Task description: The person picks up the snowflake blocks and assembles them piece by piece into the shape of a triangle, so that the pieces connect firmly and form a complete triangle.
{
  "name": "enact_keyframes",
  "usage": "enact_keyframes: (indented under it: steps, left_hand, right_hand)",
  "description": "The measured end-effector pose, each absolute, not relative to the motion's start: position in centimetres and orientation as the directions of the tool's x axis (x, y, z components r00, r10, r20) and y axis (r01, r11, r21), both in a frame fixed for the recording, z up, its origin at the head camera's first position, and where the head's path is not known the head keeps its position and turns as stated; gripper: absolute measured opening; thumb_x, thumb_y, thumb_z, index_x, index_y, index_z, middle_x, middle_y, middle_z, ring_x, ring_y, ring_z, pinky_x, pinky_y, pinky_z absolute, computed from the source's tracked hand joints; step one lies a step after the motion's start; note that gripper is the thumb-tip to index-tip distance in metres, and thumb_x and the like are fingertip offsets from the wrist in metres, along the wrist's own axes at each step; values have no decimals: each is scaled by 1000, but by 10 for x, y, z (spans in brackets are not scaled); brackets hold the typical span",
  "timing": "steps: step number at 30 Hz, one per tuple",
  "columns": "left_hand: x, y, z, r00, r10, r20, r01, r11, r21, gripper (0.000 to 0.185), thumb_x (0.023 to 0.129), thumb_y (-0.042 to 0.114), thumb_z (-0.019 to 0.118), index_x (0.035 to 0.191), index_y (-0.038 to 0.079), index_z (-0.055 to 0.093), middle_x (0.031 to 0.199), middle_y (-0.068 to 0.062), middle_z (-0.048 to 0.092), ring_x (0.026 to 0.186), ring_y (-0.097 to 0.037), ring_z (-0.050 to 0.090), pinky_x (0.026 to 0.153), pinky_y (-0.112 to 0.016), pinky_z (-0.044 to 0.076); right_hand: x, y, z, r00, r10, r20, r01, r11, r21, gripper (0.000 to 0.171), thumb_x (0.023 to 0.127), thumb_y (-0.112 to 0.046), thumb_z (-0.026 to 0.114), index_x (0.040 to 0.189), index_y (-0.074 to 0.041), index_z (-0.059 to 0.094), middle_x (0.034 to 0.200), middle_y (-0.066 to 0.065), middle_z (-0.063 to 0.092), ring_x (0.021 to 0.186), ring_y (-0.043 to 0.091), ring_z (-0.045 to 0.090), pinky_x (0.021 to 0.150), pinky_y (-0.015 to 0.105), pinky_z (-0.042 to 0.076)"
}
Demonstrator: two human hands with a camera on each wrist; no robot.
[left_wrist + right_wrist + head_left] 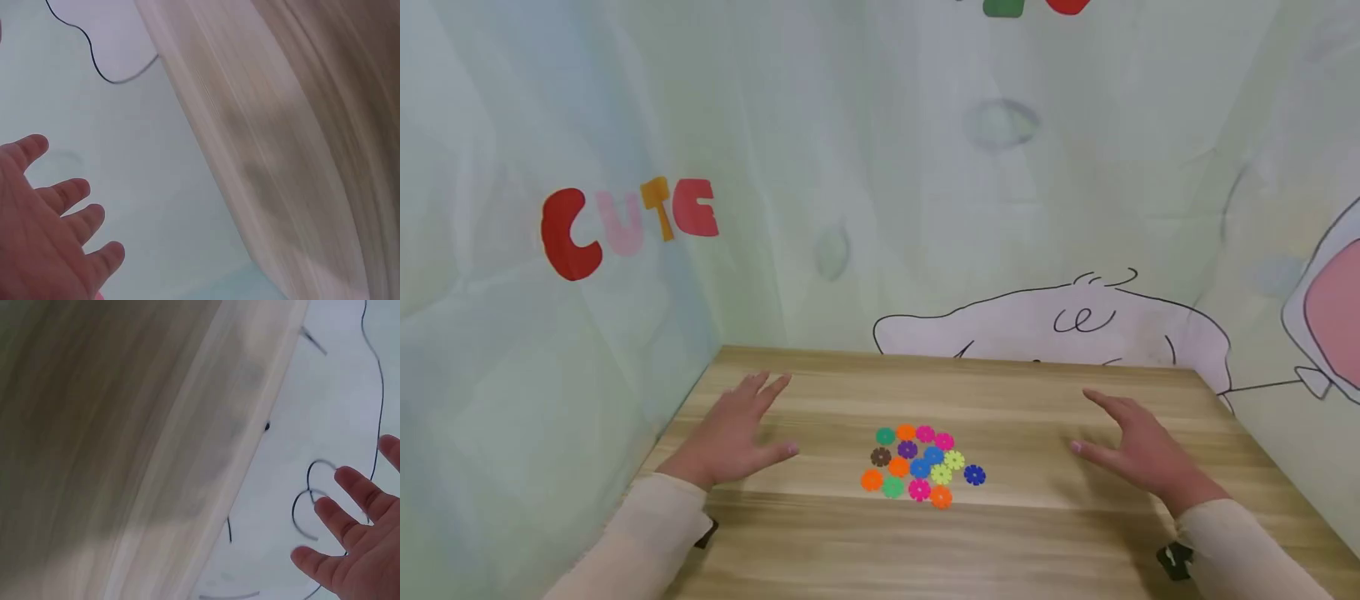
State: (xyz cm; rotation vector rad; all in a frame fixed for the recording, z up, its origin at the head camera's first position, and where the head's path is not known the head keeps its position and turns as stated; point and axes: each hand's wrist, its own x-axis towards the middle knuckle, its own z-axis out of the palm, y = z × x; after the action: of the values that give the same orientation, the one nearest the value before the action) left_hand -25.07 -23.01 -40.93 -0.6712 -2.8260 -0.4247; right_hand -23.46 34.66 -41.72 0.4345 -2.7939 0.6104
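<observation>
Several small notched plastic discs lie in a loose cluster mid-table, in orange, pink, green, blue, purple, brown and yellow. A dark blue disc sits at the cluster's right end. To the left of the discs, my left hand is held over the table with fingers spread and nothing in it. My right hand hovers on the other side, its fingers extended and likewise holding nothing. Each wrist view shows its hand with the fingers apart: the left hand at lower left, the right hand at lower right.
The wooden table ends at a back edge against a pale printed curtain. On the left side the curtain carries the letters CUTE. A cartoon animal drawing shows behind the table. Dark straps sit beneath both sleeves.
</observation>
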Motion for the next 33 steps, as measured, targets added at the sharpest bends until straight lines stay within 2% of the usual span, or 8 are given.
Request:
enact_keyframes:
  steps: [6,14,23,33]
  left_hand:
    - [-245,-204,-411,-854,448,265,512,816,267,91,78,73,58,149,19,37,152,-16,32,138,-40,32,104,-62,33]
    - [-238,-174,-417,-848,484,216,530,788,314,74,78,55,72,139,18,51,146,-10,42,132,-34,42,105,-55,36]
    - [-235,-142,-426,-824,541,166,565,767,305,61,77,50,75,126,16,63,122,0,56,112,-20,52,98,-41,45]
    - [-236,-118,-434,-834,547,74,541,783,307,45,76,40,78,113,15,70,102,-1,58,92,-16,51,84,-37,47]
  right_hand:
    - [-242,326,-421,-925,-248,288,-356,832,-427,75,79,-48,77,137,-8,52,130,18,56,118,39,52,95,60,40]
    - [-244,293,-424,-943,-266,202,-333,800,-499,65,78,-45,78,132,-13,58,126,12,60,114,35,56,93,56,45]
    - [-245,263,-426,-952,-295,75,-287,787,-546,61,77,-43,80,129,-18,61,125,9,60,112,33,56,91,50,48]
    - [-250,238,-431,-946,-324,-28,-261,808,-529,47,74,-37,83,117,-25,68,110,-4,64,102,19,57,88,40,50]
